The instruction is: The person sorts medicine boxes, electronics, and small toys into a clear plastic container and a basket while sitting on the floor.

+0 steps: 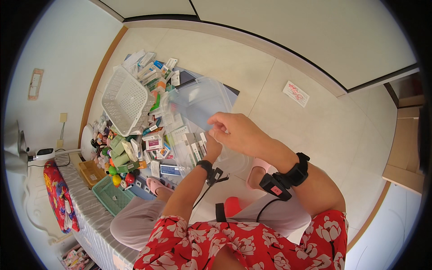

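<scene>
My right hand [239, 131] reaches over the clear plastic bin [216, 88], its fingers curled. The tip of my left hand [214, 144] is partly covered by it, and the two hands meet or nearly meet. Whether either hand grips something cannot be made out. Beneath and beside my left hand, several slim medicine boxes [195, 152] stand in a row in the near part of the bin. To the left lies a heap of medicine boxes [154, 143], with a white perforated plastic basket [126, 99] resting on it.
Plush toys [101, 138] and a green plastic basket [113, 195] are by the bed [91, 216]. A yellow-brown basket [91, 172] sits behind. A printed white box [296, 93] lies on the floor tiles at right. My pink slippers [259, 168] are beside a red stool [232, 206].
</scene>
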Motion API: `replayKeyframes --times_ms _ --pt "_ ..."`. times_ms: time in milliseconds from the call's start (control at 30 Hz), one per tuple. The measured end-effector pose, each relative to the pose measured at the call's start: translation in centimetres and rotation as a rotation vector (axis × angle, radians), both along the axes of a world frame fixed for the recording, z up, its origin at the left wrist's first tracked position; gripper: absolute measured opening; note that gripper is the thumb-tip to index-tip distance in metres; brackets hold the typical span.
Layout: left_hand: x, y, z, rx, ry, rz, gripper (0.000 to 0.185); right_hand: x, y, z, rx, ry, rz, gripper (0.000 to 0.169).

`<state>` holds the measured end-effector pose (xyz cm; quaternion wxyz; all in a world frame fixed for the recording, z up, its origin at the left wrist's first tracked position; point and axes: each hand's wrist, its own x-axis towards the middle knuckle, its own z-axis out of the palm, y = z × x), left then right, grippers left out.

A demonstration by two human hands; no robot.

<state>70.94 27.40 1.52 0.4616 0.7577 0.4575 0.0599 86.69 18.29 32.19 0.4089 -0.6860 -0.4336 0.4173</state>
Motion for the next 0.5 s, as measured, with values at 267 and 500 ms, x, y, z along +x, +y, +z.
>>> replayKeyframes --times_ms 267,500 --pt "-3.1 2.2 -4.6 0.365 0.177 -0.304 0.035 -0.2 0.7 -0.3 0.014 -0.009 0.024 0.032" --pt "-3.5 3.4 -4.0 0.816 0.382 -0.573 0.016 0.0 0.6 0.1 -0.021 0.004 0.018 0.033"
